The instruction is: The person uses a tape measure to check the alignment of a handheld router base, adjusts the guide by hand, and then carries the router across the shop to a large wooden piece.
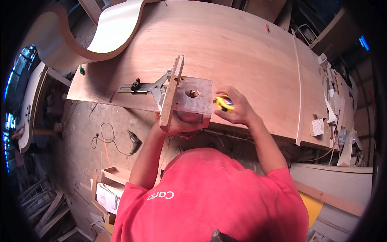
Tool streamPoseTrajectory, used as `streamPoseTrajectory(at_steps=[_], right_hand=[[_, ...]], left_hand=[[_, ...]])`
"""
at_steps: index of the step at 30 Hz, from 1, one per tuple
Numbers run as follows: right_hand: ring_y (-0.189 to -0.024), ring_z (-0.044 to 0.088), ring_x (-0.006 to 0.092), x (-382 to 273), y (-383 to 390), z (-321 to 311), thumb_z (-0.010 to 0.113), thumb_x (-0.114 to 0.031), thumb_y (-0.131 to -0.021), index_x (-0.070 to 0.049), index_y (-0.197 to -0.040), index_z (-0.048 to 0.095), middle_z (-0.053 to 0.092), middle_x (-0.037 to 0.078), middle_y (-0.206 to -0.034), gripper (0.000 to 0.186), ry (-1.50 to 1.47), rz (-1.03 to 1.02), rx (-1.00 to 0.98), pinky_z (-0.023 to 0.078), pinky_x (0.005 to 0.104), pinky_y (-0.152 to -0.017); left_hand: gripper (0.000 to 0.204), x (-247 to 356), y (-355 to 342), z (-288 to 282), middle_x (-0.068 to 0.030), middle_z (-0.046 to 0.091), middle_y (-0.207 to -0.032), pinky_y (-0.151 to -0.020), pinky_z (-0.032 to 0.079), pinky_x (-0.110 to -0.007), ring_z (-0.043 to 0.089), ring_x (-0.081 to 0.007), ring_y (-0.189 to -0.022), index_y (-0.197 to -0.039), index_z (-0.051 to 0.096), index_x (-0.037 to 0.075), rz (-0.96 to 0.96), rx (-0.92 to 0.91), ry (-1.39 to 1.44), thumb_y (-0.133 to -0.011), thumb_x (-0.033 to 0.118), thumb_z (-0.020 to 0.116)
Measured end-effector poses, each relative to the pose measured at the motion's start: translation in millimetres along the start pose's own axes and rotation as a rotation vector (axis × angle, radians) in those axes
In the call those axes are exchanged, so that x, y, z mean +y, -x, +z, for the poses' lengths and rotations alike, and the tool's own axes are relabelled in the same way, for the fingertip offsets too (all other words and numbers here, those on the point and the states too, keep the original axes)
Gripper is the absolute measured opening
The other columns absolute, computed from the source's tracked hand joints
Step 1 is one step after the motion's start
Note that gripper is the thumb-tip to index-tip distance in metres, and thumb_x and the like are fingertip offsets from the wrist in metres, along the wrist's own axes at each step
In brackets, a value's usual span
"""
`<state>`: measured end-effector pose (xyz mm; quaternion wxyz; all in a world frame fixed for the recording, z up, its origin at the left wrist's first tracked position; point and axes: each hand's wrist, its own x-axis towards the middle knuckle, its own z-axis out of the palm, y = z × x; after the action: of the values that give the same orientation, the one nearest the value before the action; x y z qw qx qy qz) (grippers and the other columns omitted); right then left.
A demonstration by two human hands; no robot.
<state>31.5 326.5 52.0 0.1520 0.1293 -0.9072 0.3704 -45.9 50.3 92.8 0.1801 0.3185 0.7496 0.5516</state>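
My left hand (173, 126) is closed on a red router (201, 124), held near the plywood tabletop's front edge with its clear square baseplate (197, 105) facing up and a round opening in the middle. Across the plate's left side runs a narrow wooden strip (167, 113), joined to a metal guide arm (143, 86) with a black knob. My right hand (236, 101) grips a yellow tape measure (224, 104) just right of the baseplate; whether its tape touches the plate I cannot tell.
The plywood top (242, 44) carries a curved white panel (113, 28), a long strip (298, 92) and small tools. A drill (134, 141) with a cord lies on the floor. Offcuts (334, 88) crowd the right; another workbench (34, 94) stands at left.
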Motion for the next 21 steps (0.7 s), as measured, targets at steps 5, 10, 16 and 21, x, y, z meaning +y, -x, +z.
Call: streamPoseTrajectory(at_steps=[5,10,16,21], right_hand=[[-0.093,0.065,0.0279,33.3,60.5,-42.1,0.081,-0.026,-0.086,-0.01,-0.12,0.071,0.066,0.009,-0.1,0.039,-0.034,0.195,-0.064,0.052,0.0379,-0.083],[-0.086,0.064,0.0193,22.8,64.7,-77.8,0.079,-0.022,-0.087,-0.004,-0.112,0.076,0.068,0.007,-0.091,0.03,-0.117,0.438,0.096,0.05,0.0333,-0.079],[-0.078,0.062,0.0207,-61.0,15.4,-145.7,0.079,-0.024,-0.086,-0.003,-0.11,0.076,0.066,0.009,-0.083,0.032,0.111,0.246,0.123,0.049,0.0343,-0.073],[-0.078,0.063,0.0291,-92.8,-11.6,-148.6,0.08,-0.03,-0.084,-0.004,-0.105,0.077,0.066,0.013,-0.083,0.034,0.284,0.163,0.042,0.049,0.0385,-0.073]], left_hand=[[0.089,1.6,3.0,-15.0,-0.0066,0.065,-0.126,-0.104,0.05,-0.037,0.061,-0.0202,-0.119,-0.133,0.06,0.007,-0.171,-0.044,0.093,-0.056,0.029,0.1],[0.097,23.7,2.1,-12.3,-0.007,0.062,-0.134,-0.11,0.048,-0.038,0.059,-0.0216,-0.125,-0.138,0.057,0.008,-0.178,0.009,0.069,-0.054,0.028,0.102],[0.077,1.4,2.4,-2.2,-0.0056,0.069,-0.118,-0.098,0.054,-0.034,0.066,-0.0174,-0.108,-0.126,0.065,0.003,-0.057,0.079,0.163,-0.059,0.019,0.099],[0.051,10.9,-0.8,-1.0,-0.0039,0.073,-0.101,-0.083,0.058,-0.028,0.068,-0.0107,-0.088,-0.11,0.072,0.0,-0.151,0.026,0.283,-0.065,0.009,0.095]])
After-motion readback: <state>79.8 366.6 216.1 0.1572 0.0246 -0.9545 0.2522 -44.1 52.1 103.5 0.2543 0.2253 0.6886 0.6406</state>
